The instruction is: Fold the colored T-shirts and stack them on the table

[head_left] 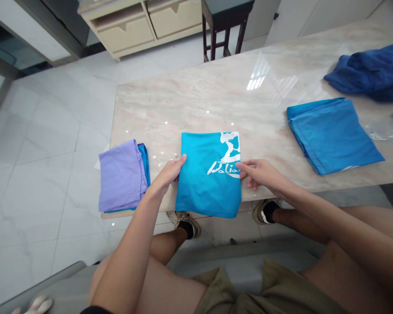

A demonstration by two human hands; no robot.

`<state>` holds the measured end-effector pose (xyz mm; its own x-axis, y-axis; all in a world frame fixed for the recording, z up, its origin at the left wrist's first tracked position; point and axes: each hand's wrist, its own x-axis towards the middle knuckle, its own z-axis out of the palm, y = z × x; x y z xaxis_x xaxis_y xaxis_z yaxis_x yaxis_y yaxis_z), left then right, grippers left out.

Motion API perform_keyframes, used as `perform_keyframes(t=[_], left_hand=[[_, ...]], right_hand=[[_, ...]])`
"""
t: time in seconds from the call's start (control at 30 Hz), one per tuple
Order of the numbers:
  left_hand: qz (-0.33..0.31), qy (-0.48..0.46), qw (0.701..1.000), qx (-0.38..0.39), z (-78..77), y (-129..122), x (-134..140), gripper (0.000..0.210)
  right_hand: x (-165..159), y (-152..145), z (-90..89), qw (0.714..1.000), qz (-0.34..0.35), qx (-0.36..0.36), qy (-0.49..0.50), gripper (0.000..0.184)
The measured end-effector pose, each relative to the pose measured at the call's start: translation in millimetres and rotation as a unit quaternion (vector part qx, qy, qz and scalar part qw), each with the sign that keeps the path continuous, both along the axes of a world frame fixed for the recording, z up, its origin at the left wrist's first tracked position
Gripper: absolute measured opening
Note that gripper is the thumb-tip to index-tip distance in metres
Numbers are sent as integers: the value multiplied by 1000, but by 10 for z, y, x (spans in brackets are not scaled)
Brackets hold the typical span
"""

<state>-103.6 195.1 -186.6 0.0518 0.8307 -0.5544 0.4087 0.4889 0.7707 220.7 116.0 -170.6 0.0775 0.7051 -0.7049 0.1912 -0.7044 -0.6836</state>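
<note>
Between my hands is a turquoise shirt [199, 187], folded into a square, with a white print and white lettering on its right side. My left hand [170, 172] grips its left edge, thumb on top and fingers hidden beneath. On the opposite edge, my right hand [257, 171] pinches the cloth by the lettering between thumb and fingers. The shirt's lower edge reaches past the table's near edge. Left of it lies a folded lilac garment [119, 176] on top of blue folded cloth [145, 159].
On the right of the marble table [183, 96] lie a folded blue garment [336, 135] and a crumpled dark blue cloth [370, 72]. Something clear, like plastic [384, 126], is beside them. A dark stool [227, 22] and a drawer cabinet [127, 35] stand beyond the table.
</note>
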Motion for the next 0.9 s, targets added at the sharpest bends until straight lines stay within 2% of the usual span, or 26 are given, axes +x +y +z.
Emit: perform_keyframes(t=[0.13, 0.2, 0.27, 0.4, 0.53, 0.63, 0.77, 0.9], left_hand=[[-20, -6, 997, -78, 97, 25, 50, 62], [-26, -18, 996, -85, 139, 7, 50, 63], [-24, -34, 996, -76, 183, -28, 26, 64], [-31, -77, 996, -26, 323, -99, -53, 62], [-33, -137, 990, 28, 547, -116, -81, 58], [-22, -158, 983, 93, 699, -82, -53, 55], [34, -164, 969, 184, 838, -24, 8, 59], [85, -123, 951, 271, 938, -15, 42, 58]], right_hand=[[-35, 12, -94, 994, 101, 24, -44, 71], [-56, 7, -118, 990, 118, 53, -49, 71], [-56, -1, -103, 990, 106, 84, -24, 61], [54, 27, 34, 988, 84, 132, -11, 56], [202, 158, 247, 972, 56, 226, -41, 58], [241, 262, 418, 956, 19, 293, -24, 58], [201, 347, 571, 926, 0, 376, -33, 45], [151, 417, 588, 882, -32, 457, -112, 30]])
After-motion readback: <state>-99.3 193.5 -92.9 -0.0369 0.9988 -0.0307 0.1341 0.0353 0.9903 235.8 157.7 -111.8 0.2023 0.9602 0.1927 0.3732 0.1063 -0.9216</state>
